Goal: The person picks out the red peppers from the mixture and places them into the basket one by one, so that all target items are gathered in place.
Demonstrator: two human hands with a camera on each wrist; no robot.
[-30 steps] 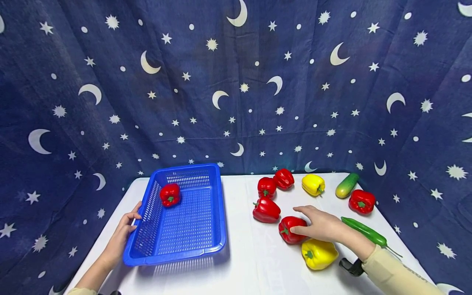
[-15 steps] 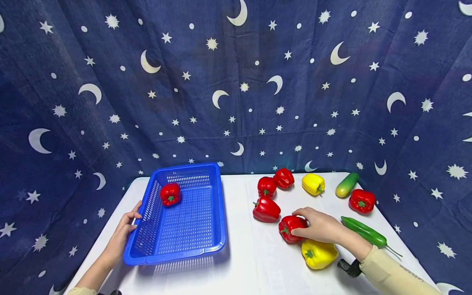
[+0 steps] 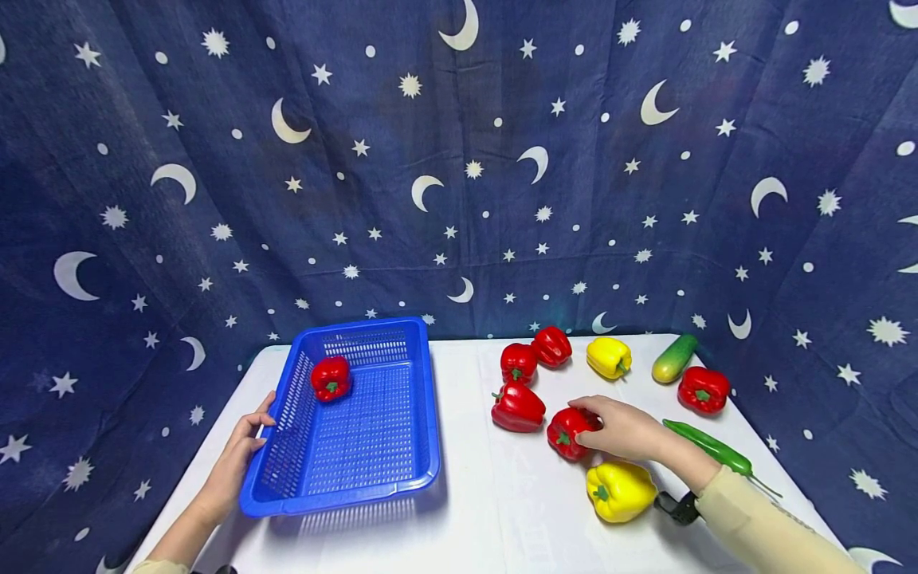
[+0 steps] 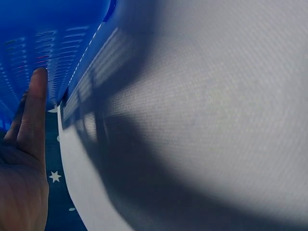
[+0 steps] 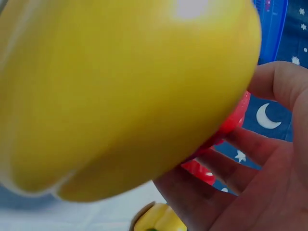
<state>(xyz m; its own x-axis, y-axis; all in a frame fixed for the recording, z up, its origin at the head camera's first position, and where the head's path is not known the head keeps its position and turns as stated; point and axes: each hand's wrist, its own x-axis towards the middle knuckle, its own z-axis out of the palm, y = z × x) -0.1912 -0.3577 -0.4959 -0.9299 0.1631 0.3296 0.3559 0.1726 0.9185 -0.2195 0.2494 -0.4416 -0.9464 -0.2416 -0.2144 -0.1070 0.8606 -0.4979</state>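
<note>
Between the thumb and curved fingers of the right hand (image 3: 622, 430), a red pepper (image 3: 564, 435) is gripped, with a yellow pepper (image 3: 620, 492) just on that hand's near side. Far leftward, the left hand (image 3: 233, 462) touches a blue basket (image 3: 340, 501), its fingers nearly straight.

The left grip (image 4: 23, 178) touches with straight fingers (image 4: 34, 113) the slotted blue basket (image 4: 43, 19), and shadows (image 4: 149, 178) fall on the white tabletop (image 4: 236, 106).

A starry blue curtain (image 3: 459, 207) hangs behind a green chili (image 3: 710, 448) and cucumber (image 3: 674, 359).
</note>
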